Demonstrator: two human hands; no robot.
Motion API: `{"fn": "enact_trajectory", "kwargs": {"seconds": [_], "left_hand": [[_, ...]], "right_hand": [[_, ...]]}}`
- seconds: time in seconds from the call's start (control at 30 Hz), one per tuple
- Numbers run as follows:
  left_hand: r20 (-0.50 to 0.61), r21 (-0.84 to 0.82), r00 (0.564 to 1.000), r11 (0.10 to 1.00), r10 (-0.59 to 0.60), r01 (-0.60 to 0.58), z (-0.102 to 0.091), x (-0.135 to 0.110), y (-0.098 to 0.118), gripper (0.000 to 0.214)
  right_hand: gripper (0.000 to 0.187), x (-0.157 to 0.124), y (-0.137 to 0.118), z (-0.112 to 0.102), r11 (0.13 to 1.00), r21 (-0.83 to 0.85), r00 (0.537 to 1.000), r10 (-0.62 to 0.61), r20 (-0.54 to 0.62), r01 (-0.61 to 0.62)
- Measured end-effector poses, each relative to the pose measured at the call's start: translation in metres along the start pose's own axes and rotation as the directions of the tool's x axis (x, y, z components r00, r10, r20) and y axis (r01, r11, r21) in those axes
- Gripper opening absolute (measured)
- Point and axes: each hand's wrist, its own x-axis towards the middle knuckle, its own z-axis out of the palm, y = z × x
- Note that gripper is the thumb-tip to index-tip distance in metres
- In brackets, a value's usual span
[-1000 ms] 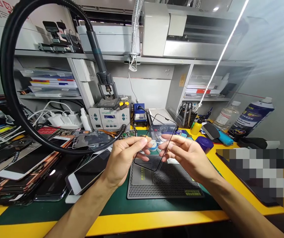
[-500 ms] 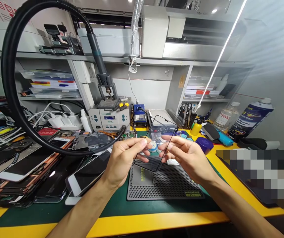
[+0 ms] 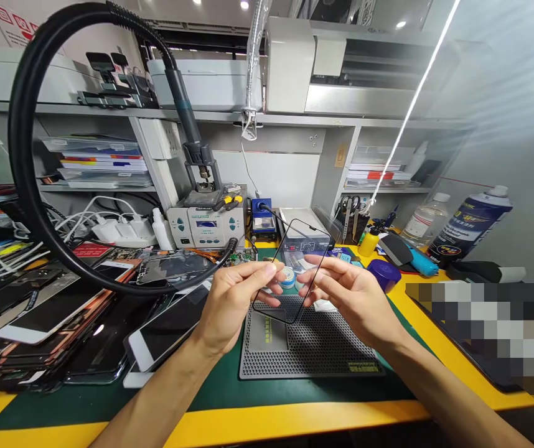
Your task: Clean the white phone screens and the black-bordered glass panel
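Both my hands hold a clear phone screen glass with a thin black border [image 3: 300, 249] tilted up above a grey perforated work mat [image 3: 313, 345]. My left hand [image 3: 229, 302] pinches the glass's left long edge between thumb and fingers. My right hand [image 3: 353, 298] grips the right long edge, fingers curled behind it. Through the glass I see small round tins and a grey device on the bench.
A pile of phones and screens [image 3: 61, 323] fills the left of the bench. A hot-air station [image 3: 206, 221] with a looping black hose [image 3: 19, 155] stands behind. A spray can [image 3: 470, 221], a clear bottle [image 3: 428, 218] and a blue lid [image 3: 385, 270] sit at the right. The yellow bench edge [image 3: 267, 420] runs along the front.
Hands and glass keep nearly the same pose; the view has drifted slightly, so they sit a little lower in the frame.
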Motion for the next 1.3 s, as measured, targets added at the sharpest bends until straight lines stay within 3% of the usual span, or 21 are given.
{"fn": "enact_trajectory", "kwargs": {"seconds": [1.3], "left_hand": [[-0.045,0.038,0.998,0.998,0.047,-0.045,0.005,-0.0041,-0.0022,0.024]], "right_hand": [[0.044,-0.0003,-0.0024,0.007,0.995,-0.1,0.996,-0.007,-0.09,-0.002]]}}
